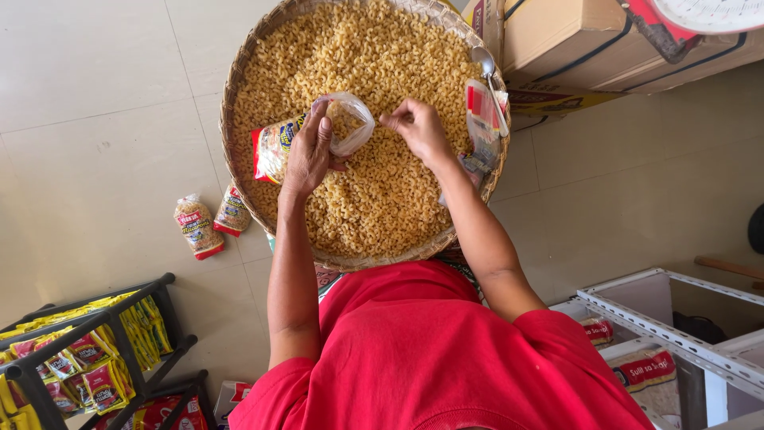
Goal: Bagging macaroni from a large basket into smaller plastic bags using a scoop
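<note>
Item: small printed plastic packet [278, 147], part-filled, held over the left half of a round woven tray [239, 72] heaped with elbow macaroni [374, 199]. Left hand [309, 151] clasps the packet's neck, mouth gaping. Right hand [418, 127] pinches a few pieces beside the opening. Metal spoon [483, 60] and empty packets [484, 119] at the tray's right rim. Risk: a slack mouth may let pasta miss the packet
</note>
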